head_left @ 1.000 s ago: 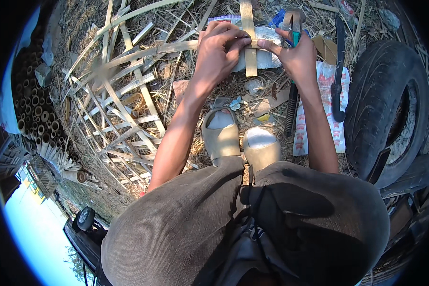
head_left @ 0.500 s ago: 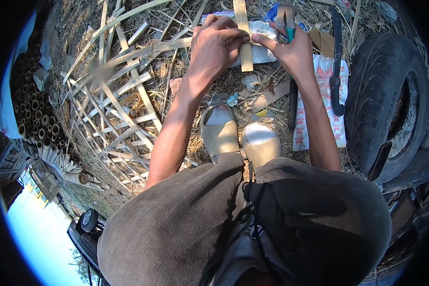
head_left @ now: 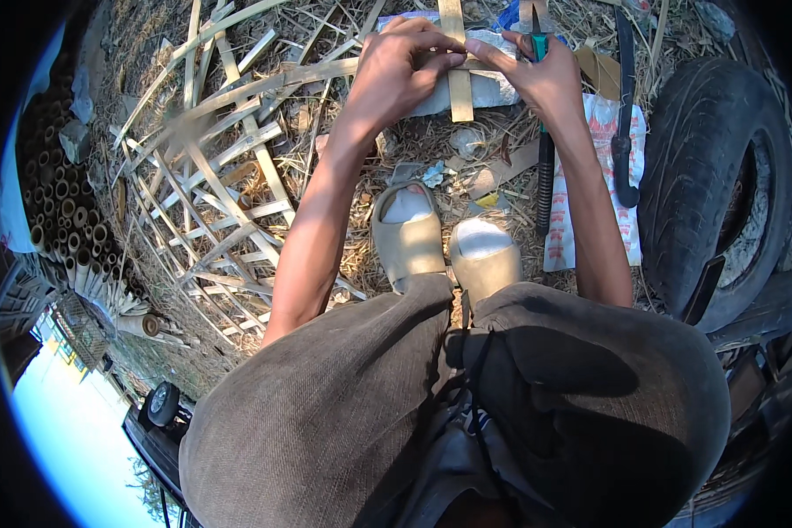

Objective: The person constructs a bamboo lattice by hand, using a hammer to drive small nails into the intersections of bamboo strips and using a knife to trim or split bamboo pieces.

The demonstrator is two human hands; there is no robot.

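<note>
Both hands meet over a crossing of pale bamboo strips at the top of the view. My left hand has thumb and fingers closed on the crossing from the left. A long, curved bamboo strip runs left from it. The short upright bamboo strip passes between the hands. My right hand brings its thumb tip to the same crossing, while its curled fingers hold pincers with green on them. Their black ribbed handle runs down beside my right wrist. The fingertips hide the joint itself.
An open bamboo lattice spreads at left, before a stack of cut bamboo tubes. A black-handled long blade lies at right over a printed white sheet. A tyre stands beyond. My sandals are below the hands.
My hands and the strip crossing have shifted slightly up and right in the view. The pincers' head sits higher in the picture and is partly cut off by its top edge.
</note>
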